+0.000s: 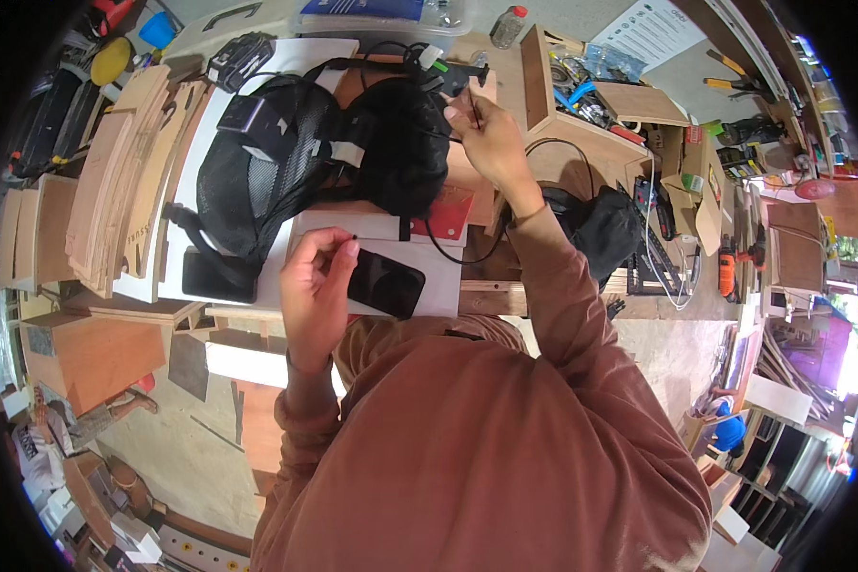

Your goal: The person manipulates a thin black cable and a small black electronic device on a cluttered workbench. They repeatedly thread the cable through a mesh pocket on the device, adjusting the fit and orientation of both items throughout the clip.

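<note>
Left hand low, right hand high, at the black fabric-and-mesh bag (400,153)

Nearest: left hand (315,284), its grip pinched together, a small dark bit (355,237) at the fingertips; too small to identify. Black smartphone (391,285) just beside it, long axis slanting down to the right. Front edge of the pale wooden worktop (705,304) close to the person's body, so little room on the near side.

Mid: bag lies beyond the left hand and left of the right, spread mostly left to right on a white flat panel (439,276). Right hand (496,151) is nearer its right edge, fingers curled; cannot tell what that grip holds. Flat red card (453,212) between the hands. Thin black cable (477,260) loops below the right wrist. Second black cloth bag (602,229) crowds the right forearm.

Far: wooden tray (538,81) limits room to the right; clear red-lidded jar (507,29) beyond.
</note>
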A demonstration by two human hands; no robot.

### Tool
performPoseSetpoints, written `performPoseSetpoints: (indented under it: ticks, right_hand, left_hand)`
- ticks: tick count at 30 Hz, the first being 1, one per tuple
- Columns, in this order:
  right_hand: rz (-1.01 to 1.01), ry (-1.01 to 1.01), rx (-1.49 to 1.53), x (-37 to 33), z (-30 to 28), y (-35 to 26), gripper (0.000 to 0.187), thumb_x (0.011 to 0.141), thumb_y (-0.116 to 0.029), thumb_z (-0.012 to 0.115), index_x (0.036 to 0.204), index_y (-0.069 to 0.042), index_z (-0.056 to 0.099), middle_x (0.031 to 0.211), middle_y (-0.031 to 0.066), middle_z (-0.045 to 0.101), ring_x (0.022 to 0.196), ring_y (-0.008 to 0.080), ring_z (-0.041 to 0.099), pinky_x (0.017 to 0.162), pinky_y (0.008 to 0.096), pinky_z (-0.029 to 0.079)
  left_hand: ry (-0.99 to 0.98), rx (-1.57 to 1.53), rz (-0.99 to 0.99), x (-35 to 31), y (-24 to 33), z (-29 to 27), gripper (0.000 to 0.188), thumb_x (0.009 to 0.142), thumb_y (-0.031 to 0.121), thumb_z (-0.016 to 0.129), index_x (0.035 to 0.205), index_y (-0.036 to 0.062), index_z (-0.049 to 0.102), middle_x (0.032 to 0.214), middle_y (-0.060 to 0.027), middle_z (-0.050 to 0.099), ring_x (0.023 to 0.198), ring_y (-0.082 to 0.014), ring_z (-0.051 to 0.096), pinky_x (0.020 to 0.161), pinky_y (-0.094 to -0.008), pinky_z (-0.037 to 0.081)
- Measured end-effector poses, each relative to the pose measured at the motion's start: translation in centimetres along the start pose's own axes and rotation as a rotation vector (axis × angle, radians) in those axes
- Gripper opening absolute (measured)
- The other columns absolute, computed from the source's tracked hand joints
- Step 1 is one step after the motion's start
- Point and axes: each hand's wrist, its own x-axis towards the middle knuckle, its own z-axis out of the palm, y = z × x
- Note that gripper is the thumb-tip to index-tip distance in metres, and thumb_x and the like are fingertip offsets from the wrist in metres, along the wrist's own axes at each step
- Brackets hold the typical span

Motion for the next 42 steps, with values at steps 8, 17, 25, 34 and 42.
performPoseSetpoints:
  ticks: [8,17,25,34,42]
  right_hand:
    - [0.119,-0.186,0.581,-9.7,-4.8,-7.3,0.025,0.106,-0.014,0.063,0.123,0.0,0.075,0.096,0.0007,0.072,0.086,0.0058,0.06,0.076,0.0239,0.05]
    - [-0.031,-0.001,0.58,-15.1,-7.2,-10.1,0.022,0.103,-0.007,0.067,0.124,-0.003,0.072,0.094,0.0033,0.073,0.086,0.0092,0.067,0.075,0.0252,0.055]
    - [-0.055,0.083,0.543,-18.4,-9.7,-8.6,0.017,0.103,0.0,0.064,0.119,0.001,0.07,0.103,0.0094,0.074,0.085,0.0144,0.07,0.071,0.0268,0.057]
    - [-0.288,0.093,0.15,-19.1,-11.0,-8.9,0.012,0.101,-0.005,0.069,0.108,0.002,0.077,0.105,0.0092,0.069,0.091,0.0159,0.067,0.08,0.0264,0.054]
    - [-0.197,0.026,0.057,-20.1,-8.8,-10.4,0.019,0.104,-0.007,0.063,0.117,-0.001,0.076,0.092,0.0066,0.067,0.081,0.0138,0.061,0.077,0.027,0.051]
  left_hand:
    - [-0.026,0.014,0.117,2.0,3.1,2.0,0.011,0.103,0.005,0.068,0.11,-0.0036,0.068,0.089,0.0,0.066,0.08,-0.0035,0.057,0.072,-0.0191,0.047]
    - [-0.341,-0.165,0.068,4.2,8.1,8.4,0.014,0.103,0.006,0.068,0.113,-0.0031,0.068,0.094,-0.0031,0.069,0.082,-0.0061,0.061,0.072,-0.0213,0.048]
    - [-0.459,-0.285,-0.128,3.9,6.8,11.1,0.016,0.102,0.007,0.069,0.115,-0.0026,0.07,0.095,-0.005,0.071,0.083,-0.0076,0.062,0.068,-0.022,0.044]
    - [-0.539,-0.42,-0.241,3.9,5.9,10.1,0.016,0.104,0.009,0.067,0.114,-0.0016,0.071,0.096,-0.0037,0.069,0.082,-0.0052,0.06,0.065,-0.0194,0.041]
    - [-0.497,-0.477,-0.193,3.4,5.6,9.0,0.016,0.106,0.014,0.065,0.116,0.0012,0.069,0.102,-0.005,0.072,0.086,-0.0048,0.061,0.073,-0.019,0.046]
